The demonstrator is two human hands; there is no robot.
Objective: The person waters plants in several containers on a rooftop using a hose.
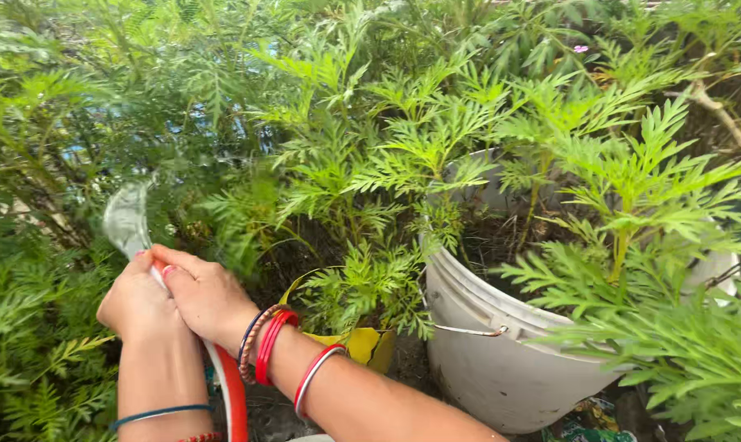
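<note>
Amid the feathery green marigold-like foliage (403, 139) left of the big white plastic bucket planter (501, 360), you hold both hands, left hand (137, 303) and right hand (207, 295), fingers clamped round the red-and-white handle (231, 385) of a blurred silvery blade (127, 219) raised mid-cut, needing steady aim.

Blurred tool blade (126, 219); handle hidden by hands (170, 299).

We saw a trowel (141, 245) with a dull grey metal blade, blurred and tilted up to the left among the green leaves. Its red-and-white handle ran down between the two wrists towards the bottom edge, gripped near the blade's base.
</note>
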